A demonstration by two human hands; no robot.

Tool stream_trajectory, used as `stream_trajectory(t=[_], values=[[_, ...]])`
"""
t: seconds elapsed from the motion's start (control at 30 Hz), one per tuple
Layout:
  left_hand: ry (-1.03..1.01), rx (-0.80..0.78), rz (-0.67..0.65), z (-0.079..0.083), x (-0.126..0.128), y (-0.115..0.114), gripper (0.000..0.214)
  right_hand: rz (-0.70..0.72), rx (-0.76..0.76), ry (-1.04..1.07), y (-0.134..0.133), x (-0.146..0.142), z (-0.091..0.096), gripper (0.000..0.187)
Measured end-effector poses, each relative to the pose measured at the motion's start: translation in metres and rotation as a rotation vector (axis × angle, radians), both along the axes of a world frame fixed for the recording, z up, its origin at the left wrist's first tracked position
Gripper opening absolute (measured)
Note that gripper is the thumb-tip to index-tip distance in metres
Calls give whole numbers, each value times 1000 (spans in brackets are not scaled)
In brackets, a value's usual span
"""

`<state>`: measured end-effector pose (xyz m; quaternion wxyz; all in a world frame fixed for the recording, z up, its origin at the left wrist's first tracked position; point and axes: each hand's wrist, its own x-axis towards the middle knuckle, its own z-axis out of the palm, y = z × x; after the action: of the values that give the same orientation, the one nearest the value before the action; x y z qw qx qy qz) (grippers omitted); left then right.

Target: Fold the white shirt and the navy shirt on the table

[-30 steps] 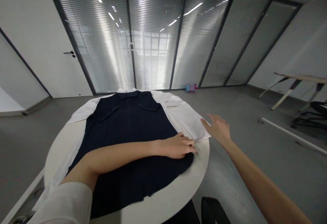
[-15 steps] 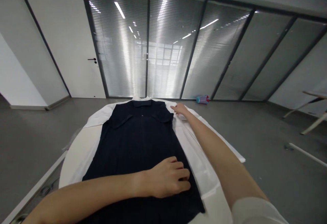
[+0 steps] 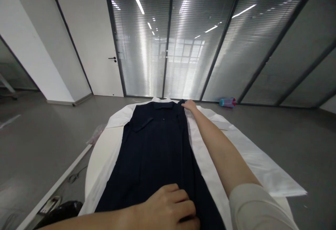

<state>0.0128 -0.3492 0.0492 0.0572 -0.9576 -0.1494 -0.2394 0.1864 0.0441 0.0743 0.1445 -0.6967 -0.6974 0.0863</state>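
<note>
A navy short-sleeved shirt lies spread out, collar at the far end, on top of a white long-sleeved shirt. At the far right shoulder of the navy shirt, my right hand pinches the cloth, which is lifted and bunched there. My left hand rests low on the navy shirt near the bottom of the view, with fingers curled into the cloth; its fingertips are partly hidden. A long crease runs down the navy shirt's right side between my hands.
Beneath the shirts is a round white table. A white sleeve spreads over its right edge. On the floor are a blue and purple basket-like object, clear plastic and a pale bar. Glass partitions stand behind.
My right hand has taken hold of the navy shirt's right shoulder and moved it slightly inward; the right sleeve no longer lies flat. The view has turned left, and my left hand sits lower in it.
</note>
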Motion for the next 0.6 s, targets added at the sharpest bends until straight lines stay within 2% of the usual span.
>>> stream_trajectory(t=[0.07, 0.13, 0.23, 0.33, 0.43, 0.6], values=[[-39, -19, 28, -8, -12, -8, 11, 59, -1, -29, 5, -26, 4, 38], [-66, -38, 60, -22, -21, -14, 15, 114, -8, -58, 5, -54, -2, 36], [-24, -62, 118, -46, -29, -19, 23, 163, -24, -109, -3, -85, -21, 40], [25, -78, 155, -63, -32, -20, 27, 175, -46, -146, -11, -99, -40, 41], [29, -80, 118, -68, -35, -21, 27, 183, -45, -166, -12, -101, -46, 38], [28, -151, 95, -61, -42, -22, 23, 224, -23, -174, -8, -103, -43, 34]])
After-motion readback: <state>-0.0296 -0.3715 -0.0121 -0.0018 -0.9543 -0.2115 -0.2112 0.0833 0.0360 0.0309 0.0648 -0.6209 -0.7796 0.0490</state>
